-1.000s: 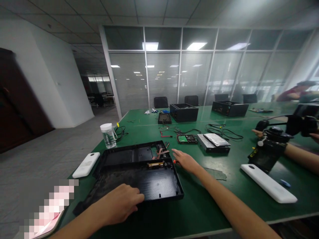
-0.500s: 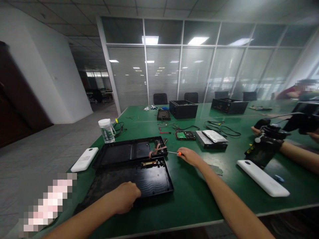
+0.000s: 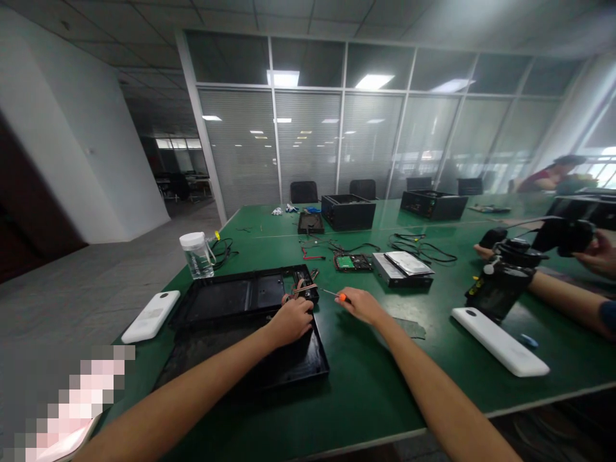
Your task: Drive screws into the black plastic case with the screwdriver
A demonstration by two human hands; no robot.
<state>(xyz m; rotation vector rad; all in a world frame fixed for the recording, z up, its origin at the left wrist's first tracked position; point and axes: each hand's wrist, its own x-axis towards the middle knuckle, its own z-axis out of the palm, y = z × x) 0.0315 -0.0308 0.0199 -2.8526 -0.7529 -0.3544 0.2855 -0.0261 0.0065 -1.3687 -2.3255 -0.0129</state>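
My right hand point(image 3: 359, 303) is closed round a screwdriver point(image 3: 343, 298) with an orange handle. Its thin shaft points left toward the corner of a black plastic casing half point(image 3: 231, 296). Striped ribbon wires point(image 3: 299, 290) lie in that corner. My left hand point(image 3: 292, 319) is over the far right part of a second black casing half point(image 3: 289, 366), just below the wires. Its fingers are curled together, and whatever they pinch or touch is hidden.
A clear water bottle point(image 3: 196, 255) and a white power bank point(image 3: 151, 316) stand left. Beyond my right hand are a green circuit board on a drive point(image 3: 351, 262), a metal drive box point(image 3: 402, 273) and cables. Another person's hand point(image 3: 597, 255), a dark bottle point(image 3: 503, 276) and a second power bank point(image 3: 500, 340) are right.
My left hand has moved from the near edge of the closer casing half, up and right to its far corner by the wires. The right hand still holds the screwdriver; the view has shifted slightly.
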